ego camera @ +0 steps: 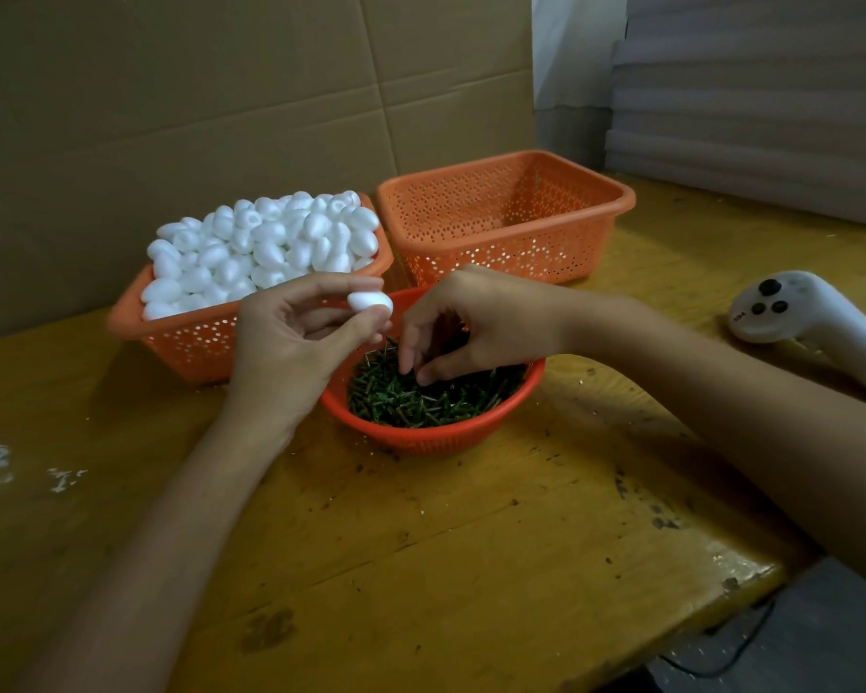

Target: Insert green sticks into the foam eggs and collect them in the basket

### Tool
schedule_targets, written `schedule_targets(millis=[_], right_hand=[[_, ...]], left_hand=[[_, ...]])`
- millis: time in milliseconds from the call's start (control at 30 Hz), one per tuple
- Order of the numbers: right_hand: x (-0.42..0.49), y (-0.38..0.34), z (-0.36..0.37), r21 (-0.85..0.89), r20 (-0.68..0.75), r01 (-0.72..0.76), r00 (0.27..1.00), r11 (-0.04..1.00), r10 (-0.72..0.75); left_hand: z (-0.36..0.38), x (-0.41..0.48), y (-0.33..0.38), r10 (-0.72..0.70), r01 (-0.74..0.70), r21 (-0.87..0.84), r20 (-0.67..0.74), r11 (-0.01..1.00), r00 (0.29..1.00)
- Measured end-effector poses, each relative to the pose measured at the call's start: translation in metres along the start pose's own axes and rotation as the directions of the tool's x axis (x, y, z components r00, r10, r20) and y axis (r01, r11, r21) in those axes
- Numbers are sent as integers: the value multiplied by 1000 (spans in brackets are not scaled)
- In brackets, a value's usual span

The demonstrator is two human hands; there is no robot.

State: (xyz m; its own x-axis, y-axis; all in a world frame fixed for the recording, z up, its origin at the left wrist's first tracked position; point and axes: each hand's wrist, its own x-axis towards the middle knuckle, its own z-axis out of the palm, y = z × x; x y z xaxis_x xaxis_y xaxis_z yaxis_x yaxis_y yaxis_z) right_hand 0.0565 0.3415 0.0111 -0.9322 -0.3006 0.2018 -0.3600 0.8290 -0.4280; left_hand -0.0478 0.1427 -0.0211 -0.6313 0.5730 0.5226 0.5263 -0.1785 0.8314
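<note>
Orange perforated plastic makes up all three containers on the yellow-brown wooden table (471,542). Nearest the person sits a round basket (421,442) heaped with short green sticks (421,407). Behind it to the left, a rectangular basket (191,342) is piled high with white foam eggs (261,242), and a second rectangular basket (511,252) stands just beside that one on the right.

The left hand (291,342) is raised over the near edge of the egg basket and pinches a single foam egg (369,302) between thumb and fingertips, the egg lying roughly sideways. The right hand (476,322) reaches down into the round basket, its fingers curled, with thumb and forefinger tips (425,376) down among the sticks; whether a stick is caught between them cannot be told. The two hands are close but not touching.

A white handheld controller (791,312) lies at the table's right edge, and brown cardboard (221,92) stands behind the baskets
</note>
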Motion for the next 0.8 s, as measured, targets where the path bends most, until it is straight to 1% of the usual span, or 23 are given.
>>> schedule_targets(millis=[167, 333, 800], right_hand=[[0, 0, 0, -16, -3, -6, 1000, 1000, 6], [0, -1, 0, 3, 3, -9, 1000, 1000, 9], [1, 1, 1, -6, 7, -3, 1000, 1000, 3]], left_hand=[[1, -1, 1, 19, -19, 19, -18, 1000, 1000], [2, -1, 5, 14, -14, -10, -20, 1000, 1000], [1, -1, 3, 41, -41, -9, 25, 999, 999]])
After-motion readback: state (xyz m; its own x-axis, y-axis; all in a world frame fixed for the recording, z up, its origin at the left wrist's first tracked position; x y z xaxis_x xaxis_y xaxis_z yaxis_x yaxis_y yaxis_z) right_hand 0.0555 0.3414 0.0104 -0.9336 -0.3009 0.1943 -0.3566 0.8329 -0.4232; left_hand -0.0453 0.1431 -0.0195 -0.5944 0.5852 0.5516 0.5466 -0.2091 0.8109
